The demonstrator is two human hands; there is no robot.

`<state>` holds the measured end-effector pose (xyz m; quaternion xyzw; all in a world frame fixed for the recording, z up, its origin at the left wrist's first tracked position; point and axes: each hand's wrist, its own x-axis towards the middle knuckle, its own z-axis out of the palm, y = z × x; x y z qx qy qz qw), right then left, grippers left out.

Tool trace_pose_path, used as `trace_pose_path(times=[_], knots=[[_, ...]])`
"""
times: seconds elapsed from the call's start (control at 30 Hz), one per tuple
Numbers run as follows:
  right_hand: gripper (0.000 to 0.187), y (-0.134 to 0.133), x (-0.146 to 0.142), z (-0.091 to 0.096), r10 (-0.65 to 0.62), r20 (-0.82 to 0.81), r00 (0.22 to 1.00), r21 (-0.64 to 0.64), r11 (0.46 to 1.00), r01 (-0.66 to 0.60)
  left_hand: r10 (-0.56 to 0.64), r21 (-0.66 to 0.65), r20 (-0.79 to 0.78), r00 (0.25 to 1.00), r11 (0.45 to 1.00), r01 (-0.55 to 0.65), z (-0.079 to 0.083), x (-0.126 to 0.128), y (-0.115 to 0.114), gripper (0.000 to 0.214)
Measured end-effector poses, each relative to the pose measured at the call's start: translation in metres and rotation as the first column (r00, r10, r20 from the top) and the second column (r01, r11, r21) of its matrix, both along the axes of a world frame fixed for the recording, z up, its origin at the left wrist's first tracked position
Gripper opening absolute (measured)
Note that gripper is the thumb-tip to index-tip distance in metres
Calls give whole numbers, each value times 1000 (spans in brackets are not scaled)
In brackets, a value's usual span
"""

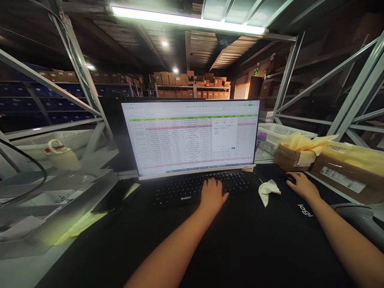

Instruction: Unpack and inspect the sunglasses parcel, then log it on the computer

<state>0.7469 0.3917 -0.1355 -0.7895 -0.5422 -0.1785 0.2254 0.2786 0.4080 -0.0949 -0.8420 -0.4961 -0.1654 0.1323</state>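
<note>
My left hand (212, 195) lies flat on the black keyboard (180, 191), fingers stretched over the keys to the right of its middle. My right hand (301, 186) rests curved over a dark mouse (289, 178) on the black desk mat (240, 244); most of the mouse is hidden beneath it. Behind the keyboard stands a monitor (190, 136) with a spreadsheet on it. A crumpled white tissue (268, 191) lies between my two hands.
Open cardboard boxes (342, 176) with yellow bags sit at the right, white baskets (279, 134) behind them. A white flask (61, 156) and metal shelf frames (78, 80) stand at the left. A dark phone (111, 198) lies left of the keyboard. Shelves of boxes fill the background.
</note>
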Motion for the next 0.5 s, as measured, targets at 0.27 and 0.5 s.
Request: trace_pose_path(times=[0.27, 0.5], knots=[[50, -1, 9, -6, -61, -25, 998, -44, 997, 60, -13, 1, -1, 1000, 1000, 13, 2, 1, 0, 55], [48, 2, 15, -9, -53, -26, 998, -47, 998, 51, -20, 19, -7, 1000, 1000, 21, 4, 0, 0, 50]])
